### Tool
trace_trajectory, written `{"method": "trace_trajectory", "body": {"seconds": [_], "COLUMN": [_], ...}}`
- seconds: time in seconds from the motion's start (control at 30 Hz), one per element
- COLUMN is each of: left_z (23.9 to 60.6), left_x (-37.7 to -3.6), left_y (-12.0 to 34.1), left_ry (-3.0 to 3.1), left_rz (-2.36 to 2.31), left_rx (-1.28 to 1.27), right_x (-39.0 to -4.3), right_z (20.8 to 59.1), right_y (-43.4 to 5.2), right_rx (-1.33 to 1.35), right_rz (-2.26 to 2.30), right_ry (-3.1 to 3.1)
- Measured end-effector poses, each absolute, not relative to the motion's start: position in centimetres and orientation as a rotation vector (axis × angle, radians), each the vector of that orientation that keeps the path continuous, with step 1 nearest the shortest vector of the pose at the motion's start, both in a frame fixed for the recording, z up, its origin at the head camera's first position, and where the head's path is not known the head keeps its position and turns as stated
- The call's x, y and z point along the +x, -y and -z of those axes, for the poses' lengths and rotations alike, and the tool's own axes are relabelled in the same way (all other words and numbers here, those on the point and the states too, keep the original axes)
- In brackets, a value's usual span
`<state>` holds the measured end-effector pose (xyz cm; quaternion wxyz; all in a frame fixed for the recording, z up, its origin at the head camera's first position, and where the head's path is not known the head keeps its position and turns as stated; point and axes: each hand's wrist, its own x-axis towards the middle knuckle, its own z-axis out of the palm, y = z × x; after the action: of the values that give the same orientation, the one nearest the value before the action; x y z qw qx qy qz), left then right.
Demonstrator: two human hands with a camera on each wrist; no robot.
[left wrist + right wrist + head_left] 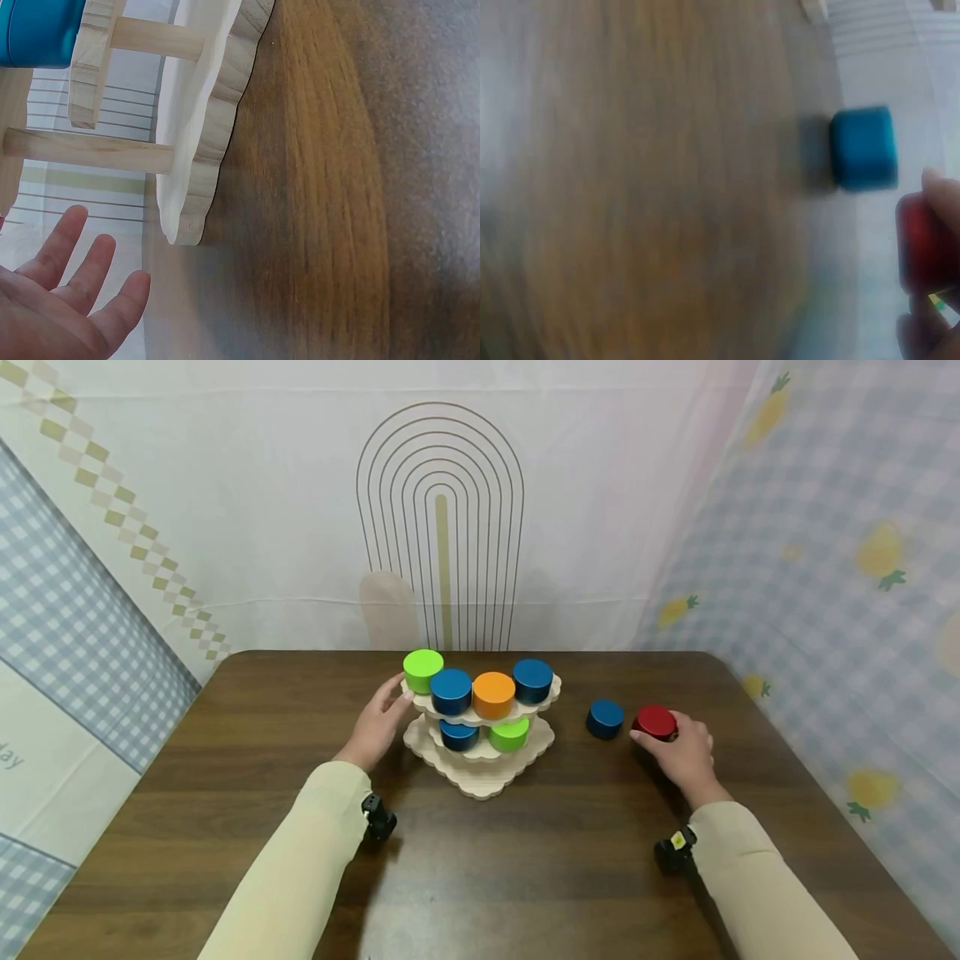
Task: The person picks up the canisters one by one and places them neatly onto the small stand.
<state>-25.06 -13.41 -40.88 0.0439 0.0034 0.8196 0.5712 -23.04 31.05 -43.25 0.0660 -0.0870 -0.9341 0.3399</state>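
Note:
A wooden tiered stand [480, 781] with scalloped shelves stands mid-table. Its upper tier bears a green tin [423, 670], an orange tin [493, 695] and two blue tins [452, 692]; another blue tin [459, 736] and a green one sit lower. My left hand [377, 724] is at the left edge of the upper tier, beside the green tin. In the left wrist view, three fingers [105, 266] extend loosely. To the right, my right hand [686, 752] grips a red round tin [656, 722] between thumb and fingers, raised off the table in the right wrist view.
One loose blue tin [604, 719] lies on the brown wooden table [495, 877], between the stand and my right hand. Patterned cloth [442, 527] hangs behind the table and along both sides.

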Motion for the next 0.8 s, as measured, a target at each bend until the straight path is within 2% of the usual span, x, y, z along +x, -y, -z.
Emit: {"method": "trace_trajectory", "body": {"seconds": [0.8], "left_z": [40.8], "left_x": [-25.1], "left_y": [13.4], "left_ry": [-2.496], "left_rz": [-1.759], "left_rx": [0.007], "right_x": [-21.9], "right_z": [42.2], "right_y": [-25.5], "right_rx": [-0.021], "right_rz": [-1.107], "right_ry": [2.932]}}
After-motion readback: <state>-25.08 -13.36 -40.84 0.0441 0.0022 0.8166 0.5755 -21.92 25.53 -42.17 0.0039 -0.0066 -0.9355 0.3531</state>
